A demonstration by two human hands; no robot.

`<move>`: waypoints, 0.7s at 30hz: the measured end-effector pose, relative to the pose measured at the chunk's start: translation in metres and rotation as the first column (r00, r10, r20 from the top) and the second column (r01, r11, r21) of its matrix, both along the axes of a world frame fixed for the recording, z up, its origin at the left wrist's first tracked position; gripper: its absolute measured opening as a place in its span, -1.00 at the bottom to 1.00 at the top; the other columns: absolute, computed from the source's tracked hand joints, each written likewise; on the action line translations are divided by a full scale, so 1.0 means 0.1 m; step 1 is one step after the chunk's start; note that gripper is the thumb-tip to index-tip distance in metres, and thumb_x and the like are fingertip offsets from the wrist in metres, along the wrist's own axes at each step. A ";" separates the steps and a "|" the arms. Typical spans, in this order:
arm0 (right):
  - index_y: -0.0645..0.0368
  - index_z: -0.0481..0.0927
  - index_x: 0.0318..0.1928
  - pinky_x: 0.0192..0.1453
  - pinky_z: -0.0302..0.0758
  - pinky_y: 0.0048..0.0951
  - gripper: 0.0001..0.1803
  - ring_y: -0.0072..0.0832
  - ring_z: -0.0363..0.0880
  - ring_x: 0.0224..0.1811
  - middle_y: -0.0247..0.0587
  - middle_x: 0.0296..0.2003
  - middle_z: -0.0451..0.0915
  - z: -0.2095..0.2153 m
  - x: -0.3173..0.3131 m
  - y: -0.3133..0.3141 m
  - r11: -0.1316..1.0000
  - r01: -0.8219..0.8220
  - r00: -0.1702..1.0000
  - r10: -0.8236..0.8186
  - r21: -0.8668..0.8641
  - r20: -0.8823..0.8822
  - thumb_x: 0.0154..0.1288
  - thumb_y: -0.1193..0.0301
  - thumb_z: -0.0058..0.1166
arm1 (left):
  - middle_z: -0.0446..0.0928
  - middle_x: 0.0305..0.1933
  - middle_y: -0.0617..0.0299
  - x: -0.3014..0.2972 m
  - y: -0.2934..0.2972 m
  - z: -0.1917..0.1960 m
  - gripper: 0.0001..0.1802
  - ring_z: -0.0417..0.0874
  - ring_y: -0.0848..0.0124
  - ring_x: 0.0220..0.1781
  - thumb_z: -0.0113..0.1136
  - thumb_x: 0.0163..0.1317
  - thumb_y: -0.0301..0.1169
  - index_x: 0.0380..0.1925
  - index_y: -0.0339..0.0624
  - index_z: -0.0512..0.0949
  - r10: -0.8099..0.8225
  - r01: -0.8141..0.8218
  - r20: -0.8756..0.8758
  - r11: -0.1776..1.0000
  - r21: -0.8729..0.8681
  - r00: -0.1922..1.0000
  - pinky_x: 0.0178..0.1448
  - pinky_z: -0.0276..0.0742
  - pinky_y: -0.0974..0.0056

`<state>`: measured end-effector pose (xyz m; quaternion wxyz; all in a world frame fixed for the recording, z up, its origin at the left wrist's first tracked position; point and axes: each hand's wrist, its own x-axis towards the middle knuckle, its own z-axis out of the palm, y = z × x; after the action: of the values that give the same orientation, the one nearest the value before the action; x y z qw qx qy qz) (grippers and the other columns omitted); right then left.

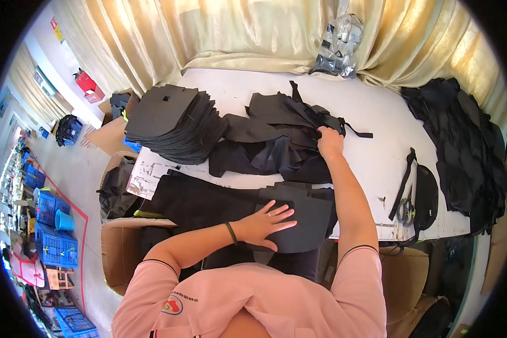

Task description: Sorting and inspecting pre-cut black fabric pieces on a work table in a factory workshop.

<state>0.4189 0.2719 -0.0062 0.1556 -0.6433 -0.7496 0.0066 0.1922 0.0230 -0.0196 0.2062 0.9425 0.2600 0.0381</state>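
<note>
With the left hand (260, 226) open and flat on a dark panel (313, 218), the right hand (330, 143), at one o'clock from it, grips black fabric (265, 131) on the table (380, 110), apparently selecting a piece, which next calls for a careful pull.

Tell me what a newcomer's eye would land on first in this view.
Probably the tall stack of dark flat panels on the left of the white tabletop, and the big heap of black, cloth-like material at its right edge. Between them lies a jumble of black, cloth-like pieces, with the right hand at its right end. Nearer the body, the left hand lies spread on a flat dark-grey panel.
</note>
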 end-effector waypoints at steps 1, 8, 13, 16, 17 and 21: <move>0.09 0.63 -0.04 0.11 0.47 -0.15 -0.68 -0.20 0.60 -0.01 -0.19 -0.17 0.66 0.10 0.01 -0.02 1.000 0.002 1.000 -0.002 0.005 0.002 0.15 0.52 0.20 | -0.08 0.59 -0.03 0.01 0.01 0.01 0.04 -0.13 0.02 0.62 0.25 0.11 0.19 0.50 0.02 0.06 -0.002 0.002 0.002 1.000 0.005 1.000 0.57 -0.28 -0.24; 0.16 0.68 -0.11 -0.16 0.46 -0.61 -0.74 -0.70 0.48 -0.30 -0.50 -0.34 0.57 1.04 -0.05 -0.27 0.915 -0.401 0.441 0.239 0.048 -0.865 0.16 0.63 0.27 | -0.01 0.56 -0.07 -0.04 0.03 -0.04 -0.07 -0.08 0.00 0.61 0.31 0.14 0.07 0.44 0.00 0.17 0.050 -0.043 0.194 0.998 -0.039 0.980 0.58 -0.27 -0.22; 0.21 0.66 -0.11 -0.04 0.47 -0.62 -0.76 -0.71 0.50 -0.22 -0.46 -0.26 0.59 1.50 -0.15 -0.62 0.815 -0.558 0.316 0.382 0.156 -0.869 0.24 0.70 0.13 | 0.22 0.43 -0.07 -0.19 0.25 0.27 -0.28 0.18 -0.02 0.49 0.39 0.12 -0.32 0.30 -0.09 0.33 0.356 -0.322 0.624 0.931 -0.172 0.696 0.52 0.08 -0.10; 0.23 0.65 -0.10 0.00 0.51 -0.57 -0.74 -0.63 0.56 -0.18 -0.40 -0.24 0.63 1.78 -0.26 -0.90 0.705 -0.688 0.300 0.495 0.174 -0.815 0.25 0.73 0.07 | 0.35 0.32 -0.05 -0.19 0.69 1.02 -0.33 0.33 -0.01 0.38 0.40 0.07 -0.39 0.22 -0.15 0.38 0.245 -0.596 0.843 0.796 0.108 0.478 0.43 0.23 0.01; 0.23 0.64 -0.09 0.00 0.53 -0.54 -0.73 -0.58 0.60 -0.18 -0.36 -0.25 0.64 1.86 -0.30 -0.99 0.649 -0.741 0.307 0.554 0.171 -0.774 0.25 0.74 0.05 | 0.36 0.30 -0.05 -0.16 0.78 1.30 -0.35 0.34 -0.01 0.36 0.40 0.07 -0.39 0.19 -0.16 0.39 0.242 -0.628 0.874 0.773 0.089 0.421 0.41 0.25 0.02; 0.23 0.63 -0.09 -0.01 0.56 -0.50 -0.71 -0.56 0.62 -0.16 -0.25 -0.22 0.66 2.17 -0.50 -1.27 0.496 -0.851 0.253 0.674 0.172 -0.694 0.24 0.76 0.02 | 0.49 0.16 0.00 -0.17 1.02 1.75 -0.47 0.52 0.08 0.17 0.40 0.06 -0.42 0.06 -0.18 0.46 0.011 -0.446 0.737 0.802 0.397 0.676 0.23 0.43 0.10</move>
<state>0.3691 0.1452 0.2103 0.3177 -0.1541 -0.8419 0.4080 0.1749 0.1253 0.1555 0.0036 0.8299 0.2609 0.4931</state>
